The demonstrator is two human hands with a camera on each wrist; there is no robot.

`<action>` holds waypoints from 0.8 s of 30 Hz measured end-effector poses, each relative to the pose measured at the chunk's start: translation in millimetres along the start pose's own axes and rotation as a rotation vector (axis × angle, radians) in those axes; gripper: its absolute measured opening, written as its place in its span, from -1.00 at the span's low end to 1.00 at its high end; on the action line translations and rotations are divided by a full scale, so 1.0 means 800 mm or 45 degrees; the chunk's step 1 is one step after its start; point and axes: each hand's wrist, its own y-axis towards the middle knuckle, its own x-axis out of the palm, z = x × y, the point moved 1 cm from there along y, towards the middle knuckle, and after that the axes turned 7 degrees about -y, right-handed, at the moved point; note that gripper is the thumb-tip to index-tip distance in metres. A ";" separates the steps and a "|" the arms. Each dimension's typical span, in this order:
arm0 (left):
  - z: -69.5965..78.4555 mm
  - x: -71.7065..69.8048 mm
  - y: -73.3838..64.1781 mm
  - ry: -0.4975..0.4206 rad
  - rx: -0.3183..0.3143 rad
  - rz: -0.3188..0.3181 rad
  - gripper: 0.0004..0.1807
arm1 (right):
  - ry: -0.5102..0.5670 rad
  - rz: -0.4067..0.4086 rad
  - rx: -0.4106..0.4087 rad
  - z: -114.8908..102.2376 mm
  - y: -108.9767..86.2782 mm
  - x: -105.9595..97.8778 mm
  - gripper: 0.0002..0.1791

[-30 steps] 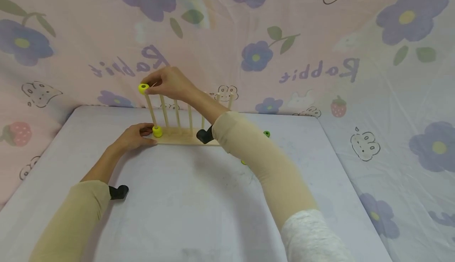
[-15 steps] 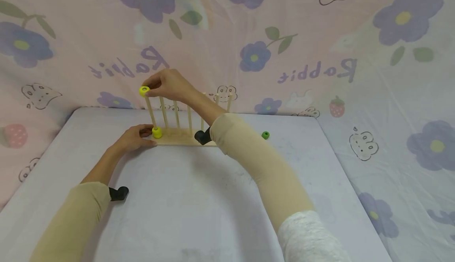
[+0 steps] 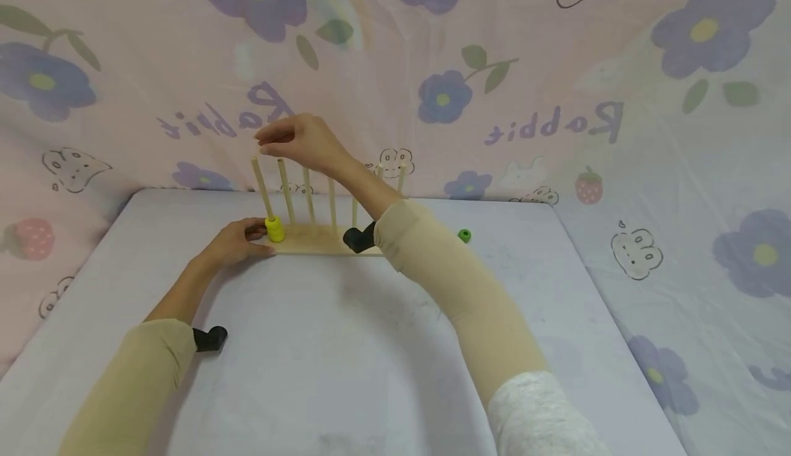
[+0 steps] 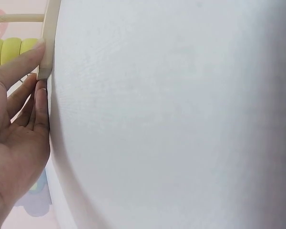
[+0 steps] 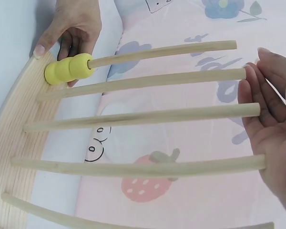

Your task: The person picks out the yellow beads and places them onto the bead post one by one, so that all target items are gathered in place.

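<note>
A wooden peg rack stands toward the back of the table, its flat base (image 3: 309, 243) bearing a row of several upright pegs. Three yellow beads (image 5: 68, 69) are stacked at the bottom of the leftmost peg (image 5: 162, 55). My left hand (image 3: 233, 243) grips the left end of the base, thumb at the front edge and fingers behind, as the left wrist view also shows. Over the tops of the left pegs hovers my right hand (image 3: 303, 141), holding nothing, its fingers loosely extended. My right forearm hides part of the rack's right side in the head view.
A green bead (image 3: 465, 236) lies on the white table (image 3: 346, 373) to the right of the rack. Behind the table hangs a cloth (image 3: 371, 51) printed with flowers and rabbits. Black wrist mounts (image 3: 211, 338) stick out from both sleeves.
My right hand has let go of a yellow bead at the leftmost peg's top and lifted slightly. That bead has dropped onto the two below. My left hand stays on the base.
</note>
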 end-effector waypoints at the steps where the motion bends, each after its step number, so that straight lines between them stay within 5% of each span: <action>1: 0.000 0.000 0.000 -0.002 -0.002 0.000 -0.11 | 0.012 0.015 -0.015 0.000 -0.001 -0.001 -0.70; 24: -0.004 -0.007 0.001 0.011 0.008 -0.003 -0.06 | 0.180 0.129 -0.021 0.015 -0.052 -0.045 -0.72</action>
